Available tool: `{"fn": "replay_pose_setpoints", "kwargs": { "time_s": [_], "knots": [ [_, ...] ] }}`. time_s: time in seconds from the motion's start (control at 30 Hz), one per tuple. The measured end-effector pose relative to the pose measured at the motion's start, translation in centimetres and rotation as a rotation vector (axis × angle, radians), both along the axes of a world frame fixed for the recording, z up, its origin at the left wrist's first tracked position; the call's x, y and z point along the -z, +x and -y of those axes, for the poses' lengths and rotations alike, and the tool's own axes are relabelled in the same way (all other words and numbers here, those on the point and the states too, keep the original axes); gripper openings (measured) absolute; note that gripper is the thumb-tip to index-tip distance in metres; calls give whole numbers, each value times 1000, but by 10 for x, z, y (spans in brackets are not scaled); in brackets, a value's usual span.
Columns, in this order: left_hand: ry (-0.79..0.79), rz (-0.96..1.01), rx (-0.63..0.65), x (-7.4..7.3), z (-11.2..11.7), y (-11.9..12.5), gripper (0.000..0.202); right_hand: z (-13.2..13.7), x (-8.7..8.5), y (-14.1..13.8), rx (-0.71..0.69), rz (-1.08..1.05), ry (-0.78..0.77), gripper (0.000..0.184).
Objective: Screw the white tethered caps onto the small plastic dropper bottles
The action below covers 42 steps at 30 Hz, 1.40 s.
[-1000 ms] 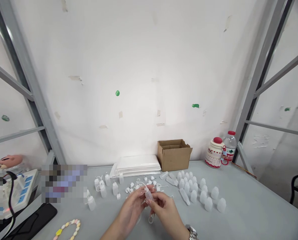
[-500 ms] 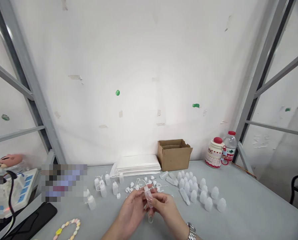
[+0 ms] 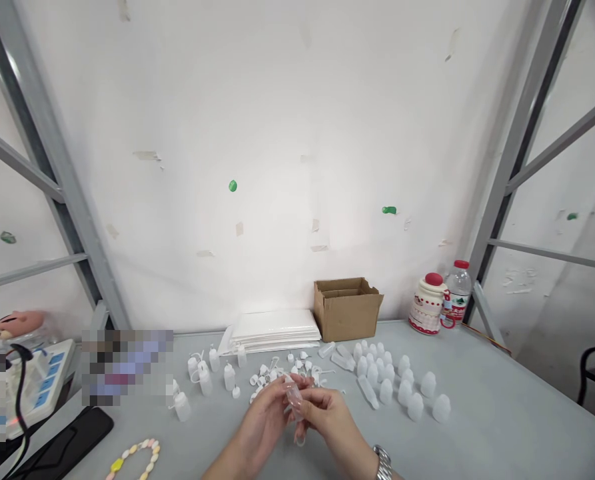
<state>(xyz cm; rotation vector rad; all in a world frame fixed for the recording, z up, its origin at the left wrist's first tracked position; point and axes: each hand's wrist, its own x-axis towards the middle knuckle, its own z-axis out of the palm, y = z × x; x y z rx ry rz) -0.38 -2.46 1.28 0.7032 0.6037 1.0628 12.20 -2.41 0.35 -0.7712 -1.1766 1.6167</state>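
Note:
A small translucent squeeze bottle (image 3: 293, 395) is held between both hands low in the middle of the view. My left hand (image 3: 266, 417) closes its fingers around the bottle from the left. The thumb and fingers of my right hand (image 3: 330, 415) pinch it from the right. A thin white strap loop (image 3: 300, 440) hangs below the fingers. White caps with straps (image 3: 262, 380) lie loose just beyond my hands. Capped small bottles (image 3: 204, 380) stand to the left. On the right, several uncapped bottles (image 3: 386, 392) stand upside down or lie on their sides.
Against the wall are a stack of white envelopes (image 3: 272, 330), an open cardboard box (image 3: 350, 317), a cream jar with a red lid (image 3: 427, 307) and a clear plastic bottle (image 3: 458, 287). At the left lie a black phone (image 3: 67, 443), a bead bracelet (image 3: 152, 453) and a power strip (image 3: 52, 380).
The bottle and my fingers have shifted slightly; the white top of the bottle is now more covered by my left fingers. The whole view has moved a little.

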Motion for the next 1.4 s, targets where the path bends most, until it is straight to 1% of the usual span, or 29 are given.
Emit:
{"fn": "replay_pose_setpoints", "kwargs": {
  "time_s": [0.13, 0.27, 0.4, 0.7, 0.87, 1.03, 1.2, 1.4],
  "knots": [
    [25, -28, 6, -5, 2, 0, 22, 2, -2, 2, -65, -136, -63, 29],
    [-53, 6, 34, -9, 3, -2, 27, 3, -3, 4, -163, -266, -117, 25],
    [-121, 69, 58, -10, 2, -2, 28, 2, -3, 4, -215, -326, -147, 25],
    [-161, 174, 94, -9, 1, -1, 24, 0, 0, 4, -252, -331, -186, 27],
    [-194, 149, 82, -12, 2, -1, 22, 1, 0, 5, -279, -338, -195, 26],
    [-200, 136, 98, -15, 4, -2, 19, 1, 0, 5, -316, -324, -188, 27],
    [-204, 118, 108, -12, 3, -2, 18, 3, 0, 4, -337, -301, -179, 28],
    [-204, 80, 156, -10, 5, -3, 16, 6, -3, 4, -407, -293, -171, 31]
  ]
}}
